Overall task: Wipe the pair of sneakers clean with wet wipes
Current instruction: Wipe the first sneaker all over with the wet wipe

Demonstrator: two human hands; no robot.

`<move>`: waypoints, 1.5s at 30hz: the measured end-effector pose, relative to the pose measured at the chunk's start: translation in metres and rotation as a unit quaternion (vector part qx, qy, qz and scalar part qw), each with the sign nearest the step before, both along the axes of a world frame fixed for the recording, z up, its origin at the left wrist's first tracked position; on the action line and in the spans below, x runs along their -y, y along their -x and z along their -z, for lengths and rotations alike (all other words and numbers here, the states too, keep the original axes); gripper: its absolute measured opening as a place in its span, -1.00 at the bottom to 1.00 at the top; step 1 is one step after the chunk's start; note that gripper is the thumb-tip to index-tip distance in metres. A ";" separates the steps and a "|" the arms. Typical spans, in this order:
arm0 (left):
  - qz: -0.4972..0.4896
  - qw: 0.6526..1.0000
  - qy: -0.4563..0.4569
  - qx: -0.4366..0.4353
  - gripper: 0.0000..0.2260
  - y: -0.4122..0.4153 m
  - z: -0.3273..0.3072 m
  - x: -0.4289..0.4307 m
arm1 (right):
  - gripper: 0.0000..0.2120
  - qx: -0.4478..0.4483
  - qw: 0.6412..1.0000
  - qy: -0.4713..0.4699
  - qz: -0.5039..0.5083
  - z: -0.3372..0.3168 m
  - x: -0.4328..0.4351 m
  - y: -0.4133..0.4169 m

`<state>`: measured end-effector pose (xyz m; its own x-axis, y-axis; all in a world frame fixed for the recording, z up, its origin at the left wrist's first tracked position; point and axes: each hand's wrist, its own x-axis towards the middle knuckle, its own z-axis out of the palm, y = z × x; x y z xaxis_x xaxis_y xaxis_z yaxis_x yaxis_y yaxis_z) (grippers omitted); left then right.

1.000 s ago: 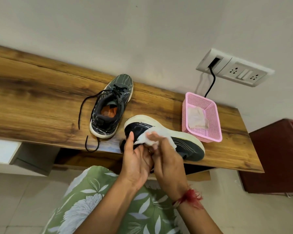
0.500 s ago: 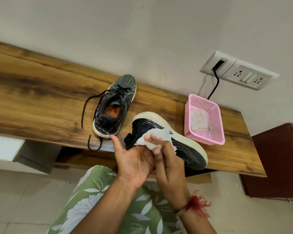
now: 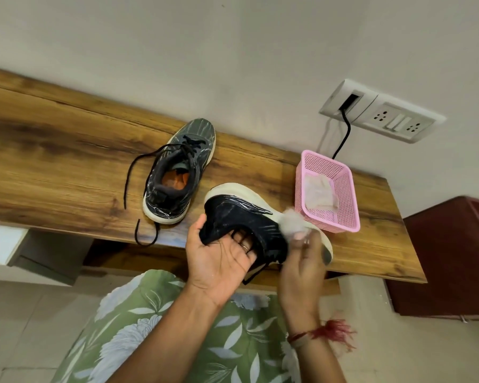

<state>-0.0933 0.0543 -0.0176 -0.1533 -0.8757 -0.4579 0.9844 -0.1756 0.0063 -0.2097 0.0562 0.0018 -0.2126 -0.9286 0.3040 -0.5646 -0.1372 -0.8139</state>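
Two sneakers were there: the upright sneaker (image 3: 177, 175) on the far left and the tilted sneaker (image 3: 233, 217) nearer, right of it. Two hands showed, the left hand (image 3: 219, 261) and the right hand (image 3: 302, 269). There was one crumpled wipe (image 3: 292, 221), one pink basket (image 3: 349, 200), one wooden shelf (image 3: 56, 167), one socket panel (image 3: 393, 117) and one black cable (image 3: 345, 134).

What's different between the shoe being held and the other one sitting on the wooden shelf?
The resting sneaker stands upright on the wooden shelf, sole down; the held sneaker is tipped on its side. The resting sneaker is untouched, while the left hand grips the held sneaker at its opening and the right hand holds a wipe to its side. Both are dark with white soles.
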 end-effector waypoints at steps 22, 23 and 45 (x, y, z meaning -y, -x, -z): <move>-0.001 0.995 0.076 0.058 -0.46 0.007 -0.001 -0.006 | -0.71 -0.100 0.979 0.049 -0.168 0.009 -0.009 -0.009; 0.004 0.996 0.076 0.054 -0.46 0.006 0.000 -0.006 | -0.69 -0.101 0.972 0.048 -0.206 0.008 -0.013 -0.010; 0.025 0.995 0.025 0.098 -0.48 0.012 -0.009 -0.007 | -0.63 -0.107 0.966 0.084 -0.219 -0.002 -0.014 -0.024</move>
<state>-0.1055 0.0613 -0.0090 -0.1090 -0.8915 -0.4397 0.9534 -0.2190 0.2077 -0.1862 0.0700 0.0042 0.2744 -0.8489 0.4517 -0.5749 -0.5213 -0.6306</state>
